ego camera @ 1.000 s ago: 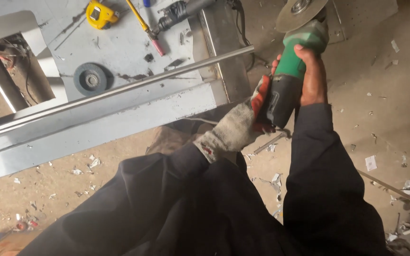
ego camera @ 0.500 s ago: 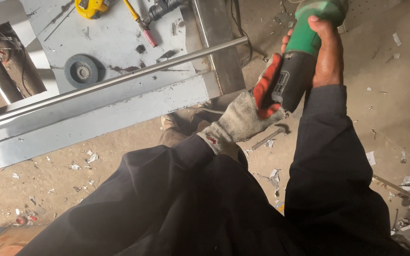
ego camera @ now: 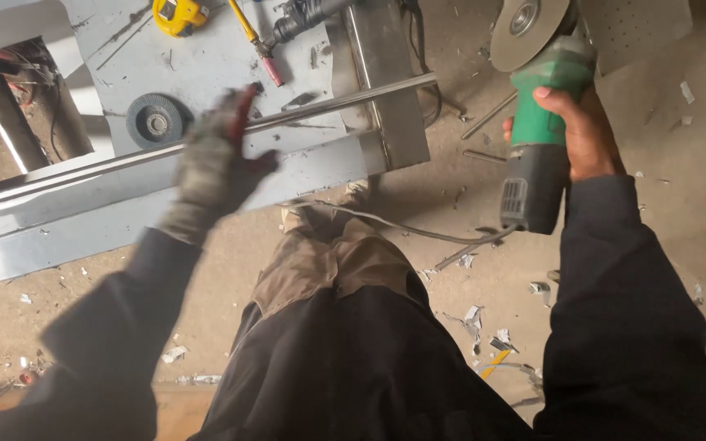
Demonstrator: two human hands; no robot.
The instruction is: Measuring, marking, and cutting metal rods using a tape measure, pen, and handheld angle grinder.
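Note:
My right hand (ego camera: 575,131) is bare and grips a green and grey angle grinder (ego camera: 539,139), its grey disc (ego camera: 525,28) up near the top edge. My left hand (ego camera: 216,159) wears a worn grey and red glove; it is blurred, fingers apart, holding nothing, hovering over a long steel tube (ego camera: 320,108) that lies across a grey metal workbench (ego camera: 206,57). A round flap disc (ego camera: 155,122) lies on the bench just left of the gloved hand.
A yellow tape measure (ego camera: 180,15), a yellow-handled tool (ego camera: 253,37) and a dark power tool (ego camera: 308,15) lie on the bench. A rectangular cut-out (ego camera: 18,122) opens at the left. Metal scraps and rods (ego camera: 484,245) litter the sandy floor. My legs fill the bottom.
My left hand let go of the grinder and swung left over the steel tube. My right hand now holds the grinder alone, farther to the right.

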